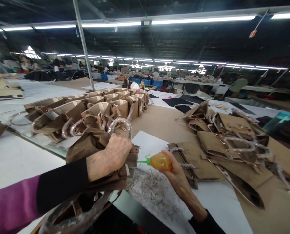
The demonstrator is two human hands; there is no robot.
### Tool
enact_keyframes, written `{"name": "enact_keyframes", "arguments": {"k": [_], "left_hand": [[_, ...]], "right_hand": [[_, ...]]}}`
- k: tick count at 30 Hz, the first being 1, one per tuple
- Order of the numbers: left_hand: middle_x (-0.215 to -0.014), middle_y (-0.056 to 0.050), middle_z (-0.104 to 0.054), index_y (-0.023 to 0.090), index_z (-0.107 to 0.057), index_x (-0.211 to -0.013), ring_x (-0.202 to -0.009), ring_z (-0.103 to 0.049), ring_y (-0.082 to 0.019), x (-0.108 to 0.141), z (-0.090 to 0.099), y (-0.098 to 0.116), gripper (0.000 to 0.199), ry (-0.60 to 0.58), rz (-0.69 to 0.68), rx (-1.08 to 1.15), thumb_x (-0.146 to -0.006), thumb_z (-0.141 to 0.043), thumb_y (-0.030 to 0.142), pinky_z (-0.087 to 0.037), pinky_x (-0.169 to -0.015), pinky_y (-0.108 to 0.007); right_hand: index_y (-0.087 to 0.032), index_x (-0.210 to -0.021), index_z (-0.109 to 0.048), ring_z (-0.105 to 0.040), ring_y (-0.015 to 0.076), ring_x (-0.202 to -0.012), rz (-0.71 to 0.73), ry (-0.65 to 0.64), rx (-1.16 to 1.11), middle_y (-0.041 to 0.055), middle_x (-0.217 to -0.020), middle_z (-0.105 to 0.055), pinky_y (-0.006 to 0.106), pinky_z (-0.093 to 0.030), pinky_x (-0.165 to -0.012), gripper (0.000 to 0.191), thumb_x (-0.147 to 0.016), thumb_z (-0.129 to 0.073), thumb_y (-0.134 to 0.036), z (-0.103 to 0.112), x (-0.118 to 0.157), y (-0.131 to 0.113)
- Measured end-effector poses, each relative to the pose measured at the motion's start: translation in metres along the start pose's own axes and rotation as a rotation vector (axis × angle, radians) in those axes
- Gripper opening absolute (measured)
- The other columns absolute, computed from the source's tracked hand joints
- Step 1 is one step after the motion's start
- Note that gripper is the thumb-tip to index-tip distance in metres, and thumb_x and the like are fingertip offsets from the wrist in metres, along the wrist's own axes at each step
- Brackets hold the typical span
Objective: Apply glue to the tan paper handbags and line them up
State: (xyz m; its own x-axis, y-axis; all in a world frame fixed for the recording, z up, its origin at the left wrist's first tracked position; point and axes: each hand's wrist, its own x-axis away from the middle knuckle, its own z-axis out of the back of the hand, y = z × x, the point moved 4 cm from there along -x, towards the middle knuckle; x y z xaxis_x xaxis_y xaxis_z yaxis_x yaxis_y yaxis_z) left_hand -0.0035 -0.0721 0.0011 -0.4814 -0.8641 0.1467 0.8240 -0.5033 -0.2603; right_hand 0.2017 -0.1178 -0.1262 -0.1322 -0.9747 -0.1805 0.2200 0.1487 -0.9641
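Note:
My left hand (114, 152) is closed on a brown handbag (86, 148) near the table's front edge, its fingers mostly turned away from view. The bag lies tilted, with a plastic-wrapped handle (121, 123) standing up behind my knuckles and another hanging below. In my right hand (175, 174) is a squeeze bottle (160, 161) of amber liquid, held sideways. Its thin green nozzle points left at the bag's edge; whether the tip touches the bag I cannot tell.
Rows of upright brown bags (59, 113) stand at the back left. Flat, folded bags (232, 130) are piled on the right. Dark scraps and smears mark the white sheet (157, 191) in front. A metal pole (83, 45) rises behind the rows. Several people work far off.

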Motion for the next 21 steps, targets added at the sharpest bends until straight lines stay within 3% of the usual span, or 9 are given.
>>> {"name": "enact_keyframes", "arguments": {"k": [9,17,21], "left_hand": [[-0.089,-0.017,-0.067,0.005,-0.065,-0.092,-0.088,-0.062,-0.033,0.018,-0.017,0.013,0.02,0.063,0.02,-0.041,-0.078,-0.053,0.011,-0.044,-0.078,-0.046],[-0.088,-0.015,-0.066,0.008,-0.066,-0.094,-0.082,-0.062,-0.029,0.042,-0.025,0.018,0.026,0.083,0.05,-0.056,-0.08,-0.044,0.007,-0.046,-0.073,-0.041],[-0.086,-0.014,-0.067,0.01,-0.068,-0.093,-0.082,-0.062,-0.027,0.051,-0.03,0.019,0.029,0.096,0.045,-0.059,-0.082,-0.041,0.005,-0.047,-0.073,-0.04]], "right_hand": [[-0.024,-0.121,-0.058,-0.049,0.03,-0.118,0.018,-0.06,0.027,0.0065,-0.127,-0.057,0.046,-0.032,-0.107,0.052,-0.07,-0.071,-0.027,-0.006,0.0,0.021],[-0.021,-0.12,-0.057,-0.056,0.0284,-0.108,-0.112,-0.131,-0.073,0.0077,-0.122,-0.06,0.043,-0.039,-0.099,0.053,-0.069,-0.07,-0.028,-0.004,0.009,0.021],[-0.02,-0.119,-0.057,-0.061,0.0265,-0.094,-0.187,-0.163,-0.136,0.0052,-0.106,-0.066,0.04,-0.046,-0.088,0.055,-0.067,-0.071,-0.026,-0.004,0.015,0.016]]}}
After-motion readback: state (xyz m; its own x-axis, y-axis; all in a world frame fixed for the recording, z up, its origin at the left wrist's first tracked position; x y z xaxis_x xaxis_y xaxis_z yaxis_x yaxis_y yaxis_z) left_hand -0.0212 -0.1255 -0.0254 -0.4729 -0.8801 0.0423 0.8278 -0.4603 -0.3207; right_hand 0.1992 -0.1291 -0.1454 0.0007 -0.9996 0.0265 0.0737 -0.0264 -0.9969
